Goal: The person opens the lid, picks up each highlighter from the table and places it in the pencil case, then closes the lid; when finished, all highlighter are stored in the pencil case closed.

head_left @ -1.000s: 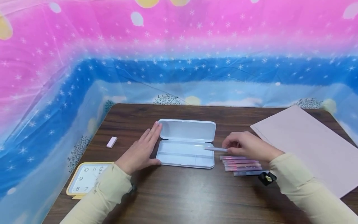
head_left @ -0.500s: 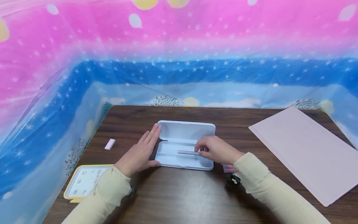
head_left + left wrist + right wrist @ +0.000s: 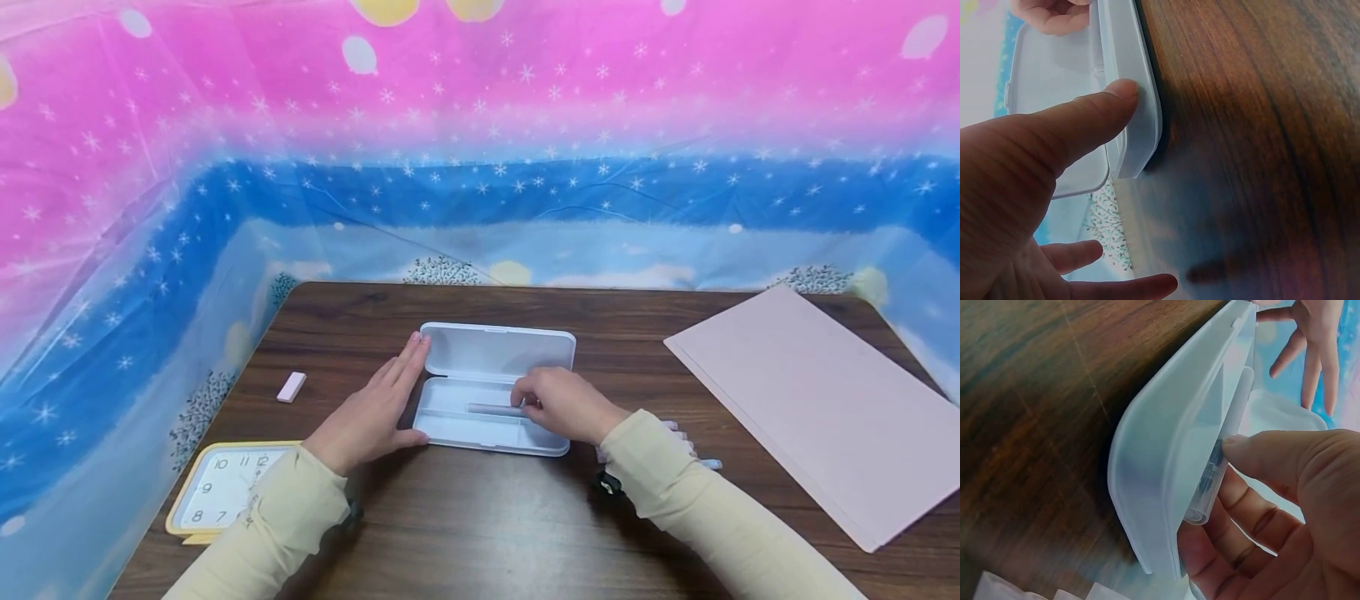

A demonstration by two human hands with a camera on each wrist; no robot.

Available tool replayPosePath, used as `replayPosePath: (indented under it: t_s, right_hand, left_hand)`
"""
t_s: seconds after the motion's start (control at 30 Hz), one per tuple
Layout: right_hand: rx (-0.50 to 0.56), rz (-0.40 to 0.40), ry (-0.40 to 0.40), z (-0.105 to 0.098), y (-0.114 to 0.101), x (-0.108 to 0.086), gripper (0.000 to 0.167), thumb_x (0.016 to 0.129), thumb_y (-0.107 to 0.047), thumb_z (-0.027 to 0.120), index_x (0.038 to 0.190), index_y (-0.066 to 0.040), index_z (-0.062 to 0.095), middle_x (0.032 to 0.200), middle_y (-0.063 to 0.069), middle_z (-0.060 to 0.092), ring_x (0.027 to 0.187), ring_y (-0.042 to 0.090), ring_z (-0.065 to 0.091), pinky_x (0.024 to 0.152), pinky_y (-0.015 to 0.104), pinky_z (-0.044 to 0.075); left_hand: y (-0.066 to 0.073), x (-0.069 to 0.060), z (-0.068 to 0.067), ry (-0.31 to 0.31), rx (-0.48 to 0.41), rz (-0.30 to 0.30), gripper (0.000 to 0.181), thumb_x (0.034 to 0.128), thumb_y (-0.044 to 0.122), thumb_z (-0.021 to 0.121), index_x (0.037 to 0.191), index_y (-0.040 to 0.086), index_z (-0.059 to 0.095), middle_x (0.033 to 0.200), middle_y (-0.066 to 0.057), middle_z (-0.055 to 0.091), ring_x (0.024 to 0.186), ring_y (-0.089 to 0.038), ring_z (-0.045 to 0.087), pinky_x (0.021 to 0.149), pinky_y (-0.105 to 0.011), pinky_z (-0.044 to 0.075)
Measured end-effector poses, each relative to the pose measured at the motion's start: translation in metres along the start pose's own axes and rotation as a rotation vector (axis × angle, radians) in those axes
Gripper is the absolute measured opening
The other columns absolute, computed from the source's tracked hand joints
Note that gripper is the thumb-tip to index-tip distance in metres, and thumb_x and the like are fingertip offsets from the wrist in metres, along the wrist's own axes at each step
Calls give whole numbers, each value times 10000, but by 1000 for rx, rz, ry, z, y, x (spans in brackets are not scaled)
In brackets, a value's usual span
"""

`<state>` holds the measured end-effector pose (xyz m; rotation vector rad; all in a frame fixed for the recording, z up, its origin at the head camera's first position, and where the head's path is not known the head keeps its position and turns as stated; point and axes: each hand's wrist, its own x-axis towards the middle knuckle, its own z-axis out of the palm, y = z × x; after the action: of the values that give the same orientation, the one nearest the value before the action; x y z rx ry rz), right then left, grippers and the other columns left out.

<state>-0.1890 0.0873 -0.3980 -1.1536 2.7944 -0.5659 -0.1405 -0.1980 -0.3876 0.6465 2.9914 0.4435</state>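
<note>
The pen (image 3: 491, 409) lies within the long rear compartment of the white case (image 3: 461, 428), pinched between the thumb and fingers of the right hand (image 3: 566, 404); whether it touches the case floor, I cannot tell. The left hand (image 3: 371, 412) grasps nothing: its fingers are extended, fingertips at the left edge of the raised lid (image 3: 487, 350), thumb against the case's front left corner. Low dividers split the case, and the lid stands up behind. The right sleeve (image 3: 660, 467) blocks most of the other pens (image 3: 711, 464) on the table (image 3: 480, 525), just right of the case. Farther right lies a pale pink board (image 3: 817, 408). On the left are a small eraser (image 3: 292, 387) and a yellow-rimmed clock (image 3: 213, 487), partly covered by the left sleeve (image 3: 292, 500). A patterned cloth (image 3: 480, 192) hangs behind.
</note>
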Motion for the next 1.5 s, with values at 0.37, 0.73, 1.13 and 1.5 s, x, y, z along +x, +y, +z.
replayPosePath:
  t_s: [0.37,0.73,1.13,1.5]
  right_hand:
    - [-4,8,-12,0,-5,1,140,873,-23,660,909,-127,747,870,9,675,759,120,563,701,278,505]
    - [28,21,-22,-7,-4,-6,116,898,-64,674,972,-122,742,927,8,682,828,124,607,753,297,529]
    - [50,54,52,-31,11,-42,128,909,-60,649,996,-107,731,911,-21,695,798,69,611,739,292,533]
    - [97,261,98,-60,43,-96,154,952,-107,627,1065,-128,729,1005,-5,706,811,84,591,725,309,526]
  left_hand:
    - [1,0,-1,-2,-3,-6,1264,745,305,875,1596,177,-51,1676,-59,-47,1487,-345,267,1096,-525,399]
    - [1,2,-1,-9,-59,-26,1264,754,304,869,1593,172,-66,1675,-85,-36,1515,-306,195,1138,-508,345]
    - [1,2,1,-18,-49,-24,1241,782,323,845,1590,213,-89,1674,-58,-52,1485,-333,273,1111,-527,382]
    - [1,2,2,-39,-26,-31,1123,816,346,813,1603,204,26,1673,-44,-67,1462,-358,315,1072,-536,425]
